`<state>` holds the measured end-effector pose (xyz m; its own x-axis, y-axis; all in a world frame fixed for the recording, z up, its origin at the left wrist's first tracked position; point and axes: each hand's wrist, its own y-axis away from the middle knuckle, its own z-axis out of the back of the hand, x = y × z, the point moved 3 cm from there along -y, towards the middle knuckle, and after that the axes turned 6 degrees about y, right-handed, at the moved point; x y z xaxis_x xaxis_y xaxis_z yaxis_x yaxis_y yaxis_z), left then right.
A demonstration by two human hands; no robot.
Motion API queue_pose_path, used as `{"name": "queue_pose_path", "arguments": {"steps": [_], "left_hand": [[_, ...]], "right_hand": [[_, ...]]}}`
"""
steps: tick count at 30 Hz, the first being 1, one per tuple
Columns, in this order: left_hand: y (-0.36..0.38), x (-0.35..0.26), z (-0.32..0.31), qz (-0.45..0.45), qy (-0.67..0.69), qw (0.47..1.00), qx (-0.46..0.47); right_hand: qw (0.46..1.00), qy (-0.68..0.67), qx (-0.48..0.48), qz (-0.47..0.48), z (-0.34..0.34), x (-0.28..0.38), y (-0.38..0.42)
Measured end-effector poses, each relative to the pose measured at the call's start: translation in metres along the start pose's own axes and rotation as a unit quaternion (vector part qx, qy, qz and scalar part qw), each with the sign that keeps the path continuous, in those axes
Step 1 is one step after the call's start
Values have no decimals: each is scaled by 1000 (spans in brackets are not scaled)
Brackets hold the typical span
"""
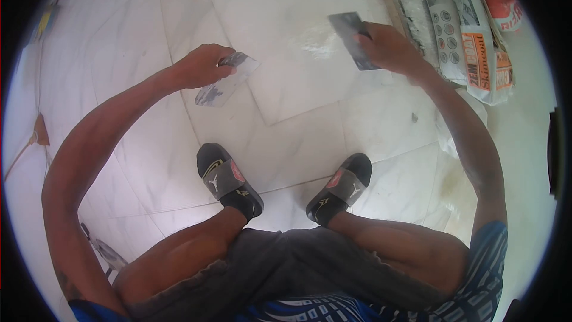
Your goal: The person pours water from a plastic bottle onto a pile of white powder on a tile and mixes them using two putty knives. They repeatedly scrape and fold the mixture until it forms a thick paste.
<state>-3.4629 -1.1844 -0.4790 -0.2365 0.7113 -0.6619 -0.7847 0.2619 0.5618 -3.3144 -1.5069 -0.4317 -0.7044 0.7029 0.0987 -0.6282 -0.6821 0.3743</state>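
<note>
My left hand (205,67) is closed around a putty knife (215,87), whose shiny flat blade carries pale smears and points down toward the floor. Farther out on the other side, my right hand (390,49) grips a second flat-bladed putty knife (350,39) with a darker rectangular blade. Its handle is mostly hidden in my fingers. Both blades overlap the pale marble-look floor tiles (298,98) in this view, and a wide gap separates the two hands.
Paper skimcoat bags (476,62) lie at the upper right, beside a rough, broken floor edge (411,12). My feet in black slides (229,182) stand on the tiles below my hands. A cable (21,156) runs along the far left.
</note>
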Motion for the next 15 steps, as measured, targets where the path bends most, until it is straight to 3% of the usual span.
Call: {"name": "queue_pose_path", "arguments": {"steps": [2, 4, 6, 8, 12, 14, 15], "left_hand": [[-5, -4, 1, 0, -13, 1000, 2], [-5, -8, -1, 17, 10, 1000, 10], [-8, -10, -2, 1, 3, 1000, 4], [-12, -7, -3, -47, -33, 998, -12], [-11, -12, -4, -33, -5, 999, -14], [-11, -14, -4, -33, 14, 999, -5], [-9, -17, -4, -20, 17, 1000, 2]], "right_hand": [[997, 47, -31, 51, -6, 10, 14], [996, 70, 3, 63, -24, 16, 21], [983, 125, -46, 126, -42, 25, 33], [978, 132, -43, 158, -58, 34, 46], [963, 119, -102, 221, -115, 25, 67], [948, 163, -105, 252, -132, 18, 75], [948, 185, -56, 254, -130, 18, 75]]}}
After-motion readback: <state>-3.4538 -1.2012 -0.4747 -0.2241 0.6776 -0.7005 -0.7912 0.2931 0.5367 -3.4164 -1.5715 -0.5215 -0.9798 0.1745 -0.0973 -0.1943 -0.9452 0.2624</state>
